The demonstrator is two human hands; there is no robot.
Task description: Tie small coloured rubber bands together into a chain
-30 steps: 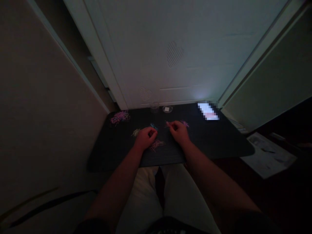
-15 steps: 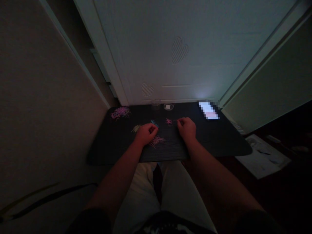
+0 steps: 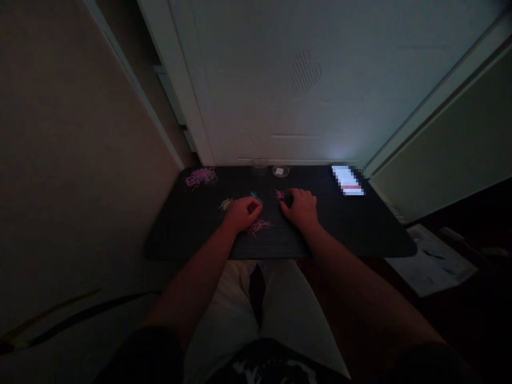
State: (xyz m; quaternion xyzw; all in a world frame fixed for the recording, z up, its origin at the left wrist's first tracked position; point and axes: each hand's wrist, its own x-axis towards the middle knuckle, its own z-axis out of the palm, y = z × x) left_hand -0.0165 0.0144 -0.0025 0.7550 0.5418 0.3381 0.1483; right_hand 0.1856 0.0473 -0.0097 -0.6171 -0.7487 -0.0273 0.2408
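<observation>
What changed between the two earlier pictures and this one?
The right hand moved right, off the small pink pile, then back left beside it, thumb and finger now apart; any release is too dark to tell. The left hand stayed curled near the blue strands.

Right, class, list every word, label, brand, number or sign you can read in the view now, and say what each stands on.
None can be read.
Lit screen: pixelated, unreadable.
White square on the round clear piece: too small to tell if printed.
Dark shirt: pale print, too dim to read.
Pale sheet: marks too blurred to read.
Door: striped hearts, no letters visible.
</observation>
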